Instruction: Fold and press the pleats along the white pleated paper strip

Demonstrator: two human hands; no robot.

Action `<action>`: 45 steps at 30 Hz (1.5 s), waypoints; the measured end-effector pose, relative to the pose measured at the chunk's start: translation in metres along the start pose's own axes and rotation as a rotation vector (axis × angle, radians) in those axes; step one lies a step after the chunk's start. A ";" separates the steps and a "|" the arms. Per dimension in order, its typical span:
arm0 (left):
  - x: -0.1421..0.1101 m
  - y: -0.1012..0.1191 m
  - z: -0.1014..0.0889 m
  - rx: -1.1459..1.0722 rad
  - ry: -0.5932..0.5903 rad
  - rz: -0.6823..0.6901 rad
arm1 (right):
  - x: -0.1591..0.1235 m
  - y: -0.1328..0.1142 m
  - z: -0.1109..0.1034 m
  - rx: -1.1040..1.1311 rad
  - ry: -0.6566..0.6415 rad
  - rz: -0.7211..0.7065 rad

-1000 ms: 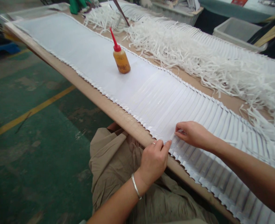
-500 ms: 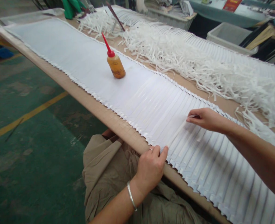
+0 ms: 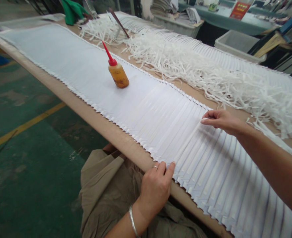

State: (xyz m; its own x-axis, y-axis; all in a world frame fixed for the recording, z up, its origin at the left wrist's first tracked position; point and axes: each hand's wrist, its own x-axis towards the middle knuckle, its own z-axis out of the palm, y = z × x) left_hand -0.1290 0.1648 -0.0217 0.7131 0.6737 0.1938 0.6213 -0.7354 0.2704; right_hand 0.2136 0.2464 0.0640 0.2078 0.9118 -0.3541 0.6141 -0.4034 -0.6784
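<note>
A long white sheet [image 3: 68, 59] lies along the table, its right part covered crosswise by rows of narrow white strips. My right hand [image 3: 221, 121] pinches a white strip [image 3: 189, 140] between thumb and fingers near the sheet's far edge, slightly above the surface. That strip runs taut toward my left hand [image 3: 157, 185], which is closed at the near edge with a fingertip pressed on the strip's near end. The left thumb is hidden. Farther left on the bare sheet stands a glue bottle [image 3: 119, 76] with amber liquid and a red nozzle.
Behind the sheet lies a heap of loose white strips [image 3: 185, 62] on the brown tabletop [image 3: 126, 145]. A dark stick-like tool [image 3: 119, 23] and a green cloth [image 3: 72, 12] are at the back. Grey plastic bins [image 3: 235, 43] stand beyond the table.
My right hand has moved along the strip toward the sheet's far edge and slightly up. My left hand keeps its place at the near edge. The whole view has shifted slightly.
</note>
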 end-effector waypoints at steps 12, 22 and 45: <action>-0.001 0.000 0.001 -0.009 -0.001 -0.006 | 0.012 0.004 0.021 -0.396 0.187 -0.090; 0.000 -0.001 0.002 -0.018 0.031 -0.007 | 0.025 0.018 0.011 -0.527 0.222 -0.216; -0.002 -0.004 0.004 -0.003 0.094 0.022 | 0.071 0.043 -0.031 -0.500 0.308 -0.153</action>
State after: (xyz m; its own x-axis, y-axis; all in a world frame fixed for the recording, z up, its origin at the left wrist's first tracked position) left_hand -0.1311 0.1662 -0.0272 0.6927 0.6615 0.2873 0.6050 -0.7499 0.2677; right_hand 0.2784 0.2960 0.0303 0.2539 0.9670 -0.0227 0.9222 -0.2491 -0.2957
